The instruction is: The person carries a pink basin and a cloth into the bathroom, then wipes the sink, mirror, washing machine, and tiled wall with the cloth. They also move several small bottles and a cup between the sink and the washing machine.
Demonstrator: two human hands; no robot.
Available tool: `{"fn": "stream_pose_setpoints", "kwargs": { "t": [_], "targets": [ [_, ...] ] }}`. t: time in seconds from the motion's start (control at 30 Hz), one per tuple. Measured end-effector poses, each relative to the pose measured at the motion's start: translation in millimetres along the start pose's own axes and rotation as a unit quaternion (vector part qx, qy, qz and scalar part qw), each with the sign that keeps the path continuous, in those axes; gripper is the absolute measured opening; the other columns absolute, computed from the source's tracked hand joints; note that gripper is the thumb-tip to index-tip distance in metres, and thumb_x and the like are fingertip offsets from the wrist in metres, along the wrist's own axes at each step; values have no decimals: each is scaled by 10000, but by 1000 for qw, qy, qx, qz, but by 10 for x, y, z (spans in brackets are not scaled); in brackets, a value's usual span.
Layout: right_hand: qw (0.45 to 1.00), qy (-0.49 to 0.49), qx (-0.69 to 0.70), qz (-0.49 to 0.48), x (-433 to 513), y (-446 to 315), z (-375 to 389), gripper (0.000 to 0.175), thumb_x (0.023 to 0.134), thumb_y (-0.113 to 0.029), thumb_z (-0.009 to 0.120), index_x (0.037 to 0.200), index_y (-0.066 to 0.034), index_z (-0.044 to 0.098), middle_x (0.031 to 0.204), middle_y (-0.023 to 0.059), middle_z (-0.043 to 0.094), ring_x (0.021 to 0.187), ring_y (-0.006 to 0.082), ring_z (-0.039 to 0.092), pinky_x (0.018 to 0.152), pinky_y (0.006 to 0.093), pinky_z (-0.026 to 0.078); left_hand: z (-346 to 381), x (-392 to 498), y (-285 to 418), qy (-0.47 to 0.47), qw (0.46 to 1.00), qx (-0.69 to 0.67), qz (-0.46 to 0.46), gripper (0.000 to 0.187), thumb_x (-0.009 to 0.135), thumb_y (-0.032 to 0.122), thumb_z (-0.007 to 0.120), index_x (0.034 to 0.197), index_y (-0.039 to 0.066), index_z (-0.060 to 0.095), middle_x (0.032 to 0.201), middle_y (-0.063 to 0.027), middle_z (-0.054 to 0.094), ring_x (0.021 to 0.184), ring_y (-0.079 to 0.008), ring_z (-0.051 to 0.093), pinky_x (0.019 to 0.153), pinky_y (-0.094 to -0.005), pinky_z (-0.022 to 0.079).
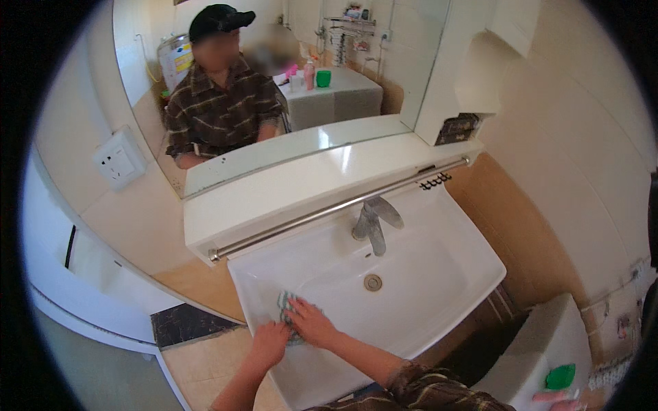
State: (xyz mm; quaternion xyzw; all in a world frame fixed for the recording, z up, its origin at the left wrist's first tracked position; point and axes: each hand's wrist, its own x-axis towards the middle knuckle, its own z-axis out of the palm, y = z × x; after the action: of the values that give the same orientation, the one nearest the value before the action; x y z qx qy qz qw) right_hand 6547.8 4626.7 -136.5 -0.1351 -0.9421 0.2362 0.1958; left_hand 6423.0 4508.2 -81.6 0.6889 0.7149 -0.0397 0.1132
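A green-and-white patterned cloth point(284, 299) lies on the left side of a white washbasin point(432, 308). My right hand point(312, 321) rests over the cloth, its fingers spread across it and covering much of it. Close beside it, my left hand point(271, 343) has its fingers curled at the cloth's near left edge; the fingertips are partly hidden. A grey single-lever faucet point(371, 226) stands at the back of the basin. In front of it is the round metal drain point(372, 282).
A metal towel bar point(329, 208) with black hooks point(435, 181) runs under a white shelf point(288, 190). Above is a mirror point(329, 110) reflecting a person in a cap. A wall socket point(119, 160) is at left. At lower right, a covered appliance point(540, 334) bears a green container point(560, 377).
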Motion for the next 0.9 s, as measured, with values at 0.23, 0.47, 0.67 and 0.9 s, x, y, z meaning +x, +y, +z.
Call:
{"fn": "stream_pose_setpoints", "kwargs": {
  "t": [0.23,0.47,0.67,0.9],
  "targets": [
    [975,-141,-25,168,-989,-296,454,542,889,-317,495,1369,-109,353,1391,219,329,1265,442,314,1025,481,312,852,-496,429,49,994,17,99,297,759,133,518,1010,-20,560,1170,-211,459,1050,-390,462,808,-460,455],
    [945,-134,-121,273,-1806,-560,-204,343,854,-235,485,1129,-36,533,1200,179,513,1148,321,463,960,407,358,1005,-450,1150,0,959,-143,246,435,758,80,507,1168,-50,448,1237,-223,433,1109,-425,438,848,-477,436],
    [919,115,-202,318,-2232,-436,-634,122,810,-160,521,822,-44,559,864,103,569,927,270,538,822,390,411,768,34,1854,58,937,-248,238,371,739,47,546,1101,-29,517,1109,-208,539,1035,-382,503,854,-451,424],
    [832,250,128,478,-3735,-651,-950,315,892,-304,483,849,-4,570,850,162,588,829,328,563,735,423,440,731,-272,2956,-35,859,-285,424,288,805,143,562,1067,24,573,1082,-176,573,992,-361,533,851,-417,431]
  ]
}}
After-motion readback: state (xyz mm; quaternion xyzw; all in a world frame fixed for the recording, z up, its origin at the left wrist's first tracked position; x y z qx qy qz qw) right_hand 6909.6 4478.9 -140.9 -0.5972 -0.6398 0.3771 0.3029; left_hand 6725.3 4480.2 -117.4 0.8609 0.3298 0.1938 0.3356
